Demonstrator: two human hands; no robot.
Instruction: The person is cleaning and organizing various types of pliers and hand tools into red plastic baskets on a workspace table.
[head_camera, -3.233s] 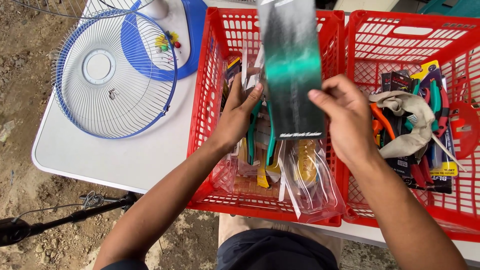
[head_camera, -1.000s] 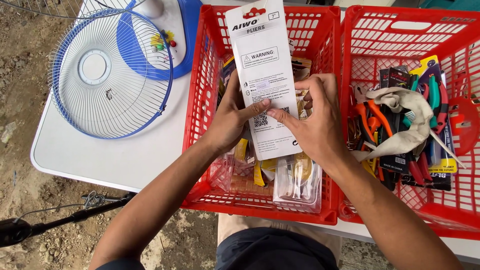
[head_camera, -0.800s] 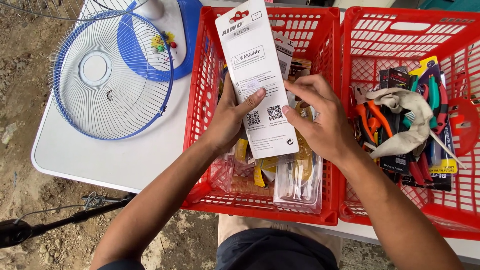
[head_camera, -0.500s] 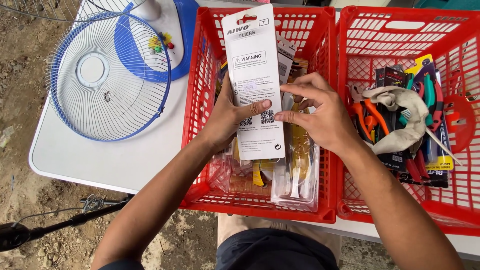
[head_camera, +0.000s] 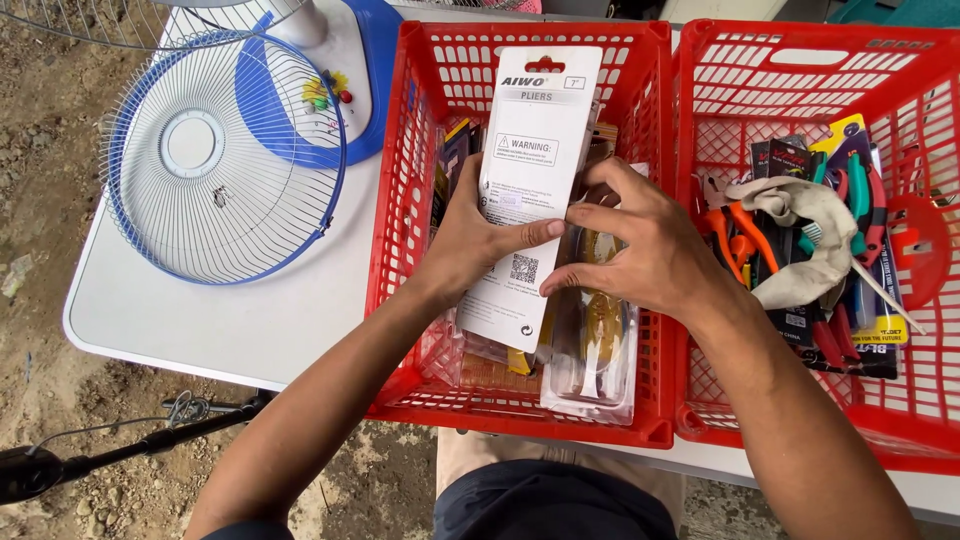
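Note:
My left hand grips a white card-backed pliers package by its left edge, thumb across the printed back, which faces me. My right hand rests against the package's right edge and the clear blister packs behind it, fingers curled. The package stands tilted above the left red plastic basket, which holds several packaged tools, including a clear blister pack at the front.
A second red basket on the right holds pliers with orange, green and red handles and a beige cloth. A blue and white fan grille lies on the white table. Dirt ground and a black stand lie to the left.
A dark package held up earlier has given way to the white one. Over the last second the white package has tilted right and dropped lower, with both hands staying on it.

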